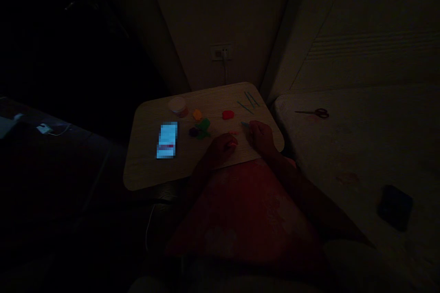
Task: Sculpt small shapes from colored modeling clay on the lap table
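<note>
The scene is very dark. Both hands rest on a small wooden table [151, 165]. My left hand [222, 149] is curled, its fingertips on a small pink piece [234, 133] of what looks like clay. My right hand [261, 137] is closed around a thin blue-green tool [244, 124] whose tip points left. Clay lumps lie just beyond the hands: red [228, 114], orange [197, 114], green [203, 127] and dark purple [193, 132].
A lit phone [167, 139] lies on the table's left part, a round lidded tub [178, 106] behind it. Several thin blue sticks [249, 101] lie at the far right corner. Scissors [314, 112] and a dark object [395, 207] lie on the bed to the right. A red cushion [247, 210] covers my lap.
</note>
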`<state>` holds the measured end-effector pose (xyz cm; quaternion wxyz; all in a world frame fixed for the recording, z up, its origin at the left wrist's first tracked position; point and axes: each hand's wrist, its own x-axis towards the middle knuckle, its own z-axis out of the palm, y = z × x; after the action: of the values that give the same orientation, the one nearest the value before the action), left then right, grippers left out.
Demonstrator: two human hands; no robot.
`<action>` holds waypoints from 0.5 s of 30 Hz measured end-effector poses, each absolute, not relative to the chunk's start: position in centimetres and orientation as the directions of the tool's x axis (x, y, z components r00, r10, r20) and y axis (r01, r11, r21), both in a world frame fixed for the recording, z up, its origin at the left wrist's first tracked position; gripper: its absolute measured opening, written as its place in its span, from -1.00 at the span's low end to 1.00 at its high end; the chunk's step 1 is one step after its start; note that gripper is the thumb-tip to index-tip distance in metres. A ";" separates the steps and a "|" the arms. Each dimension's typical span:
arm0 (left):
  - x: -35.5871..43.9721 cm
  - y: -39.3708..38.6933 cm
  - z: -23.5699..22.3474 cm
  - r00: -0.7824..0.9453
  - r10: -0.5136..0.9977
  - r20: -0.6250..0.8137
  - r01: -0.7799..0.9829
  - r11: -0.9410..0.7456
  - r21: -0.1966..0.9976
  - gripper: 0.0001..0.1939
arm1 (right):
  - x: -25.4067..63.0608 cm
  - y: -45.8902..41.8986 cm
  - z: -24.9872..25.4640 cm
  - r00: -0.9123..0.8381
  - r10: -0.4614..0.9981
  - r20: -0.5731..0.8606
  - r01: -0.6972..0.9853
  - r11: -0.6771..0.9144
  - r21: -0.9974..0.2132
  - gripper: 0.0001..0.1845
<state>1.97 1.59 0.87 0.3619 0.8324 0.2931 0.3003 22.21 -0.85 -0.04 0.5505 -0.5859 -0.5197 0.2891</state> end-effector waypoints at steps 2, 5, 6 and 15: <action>2.0 1.6 0.7 0.649 0.701 0.295 0.261 -0.570 0.779 -0.83 | 22.3 -0.7 -0.1 0.319 0.908 0.271 0.301 0.173 -0.938 -0.48; 1.9 1.6 0.6 0.653 0.695 0.300 0.252 -0.574 0.779 -0.82 | 22.5 -0.5 -0.2 0.355 0.879 0.318 0.289 0.220 -0.932 -0.53; 1.9 1.6 0.6 0.653 0.695 0.300 0.253 -0.573 0.779 -0.82 | 22.5 -0.5 -0.3 0.362 0.876 0.318 0.271 0.228 -0.935 -0.56; 1.9 1.7 0.6 0.658 0.699 0.280 0.282 -0.574 0.769 -0.83 | 22.2 -0.4 -0.8 0.312 0.930 0.194 0.079 0.178 -0.981 -0.63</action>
<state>1.88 1.68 0.57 0.3570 0.8377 0.2928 0.2917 22.19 -0.36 -0.81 0.6067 -0.5368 -0.4700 0.3506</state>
